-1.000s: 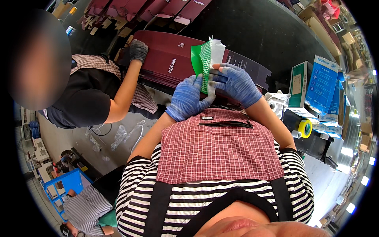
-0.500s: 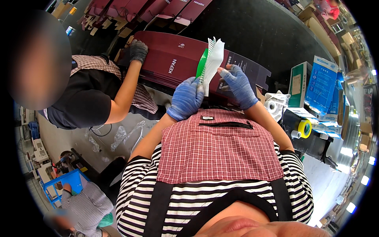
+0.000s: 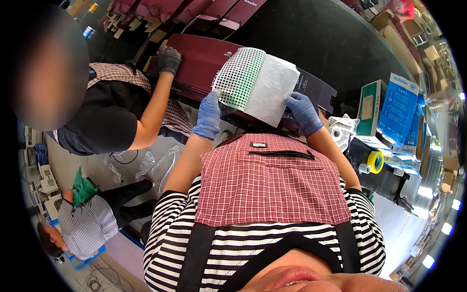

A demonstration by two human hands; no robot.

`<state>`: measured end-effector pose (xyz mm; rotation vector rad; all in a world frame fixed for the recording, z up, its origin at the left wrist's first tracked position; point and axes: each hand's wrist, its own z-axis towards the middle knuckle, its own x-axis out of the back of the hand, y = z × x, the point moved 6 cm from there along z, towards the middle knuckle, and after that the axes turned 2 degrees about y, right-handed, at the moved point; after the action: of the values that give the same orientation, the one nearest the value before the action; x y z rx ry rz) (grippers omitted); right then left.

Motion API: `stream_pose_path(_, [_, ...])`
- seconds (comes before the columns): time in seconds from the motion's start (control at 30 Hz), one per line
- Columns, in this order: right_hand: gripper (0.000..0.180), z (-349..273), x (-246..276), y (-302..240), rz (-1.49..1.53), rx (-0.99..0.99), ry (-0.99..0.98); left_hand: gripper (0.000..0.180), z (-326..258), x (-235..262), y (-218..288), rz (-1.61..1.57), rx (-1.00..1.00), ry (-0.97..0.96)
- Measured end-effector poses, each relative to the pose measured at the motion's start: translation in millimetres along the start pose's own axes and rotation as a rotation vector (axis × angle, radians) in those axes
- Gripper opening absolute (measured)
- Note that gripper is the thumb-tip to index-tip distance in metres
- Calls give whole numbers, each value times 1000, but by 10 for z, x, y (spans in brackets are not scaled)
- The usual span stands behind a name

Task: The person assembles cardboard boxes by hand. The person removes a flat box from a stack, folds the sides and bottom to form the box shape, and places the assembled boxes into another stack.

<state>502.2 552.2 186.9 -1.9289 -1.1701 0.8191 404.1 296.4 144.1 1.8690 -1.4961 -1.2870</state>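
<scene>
My two hands, both in blue gloves, hold up a flat packet point(image 3: 257, 83) in front of my chest. Its left part is white with green dots, its right part plain white. My left hand point(image 3: 209, 114) grips the packet's lower left edge. My right hand point(image 3: 302, 113) grips its lower right edge. Behind the packet lies a stack of dark red flat boxes point(image 3: 204, 58) on a dark worktable point(image 3: 316, 44).
A co-worker at my left rests a grey-gloved hand point(image 3: 169, 59) on the dark red boxes. Blue and green cartons point(image 3: 389, 109), a yellow tape roll point(image 3: 375, 161) and a white tape roll point(image 3: 336, 132) stand at my right. Another person point(image 3: 85, 221) crouches on the floor at the lower left.
The packet was held edge-on and narrow; it has turned flat toward me and opened wide. My hands have moved apart to its two lower edges.
</scene>
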Motion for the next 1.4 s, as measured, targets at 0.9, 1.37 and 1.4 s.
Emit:
stream_pose_path(0.9, [30, 48, 136, 200, -62, -17, 5, 42, 200, 396, -178, -438, 198, 120])
stream_pose_path(1.37, [19, 74, 10, 252, 47, -75, -34, 51, 208, 281, -209, -495, 249, -145])
stream_pose_path(1.4, [18, 85, 26, 268, 52, -82, -25, 53, 125, 251, -144, -494, 228, -146])
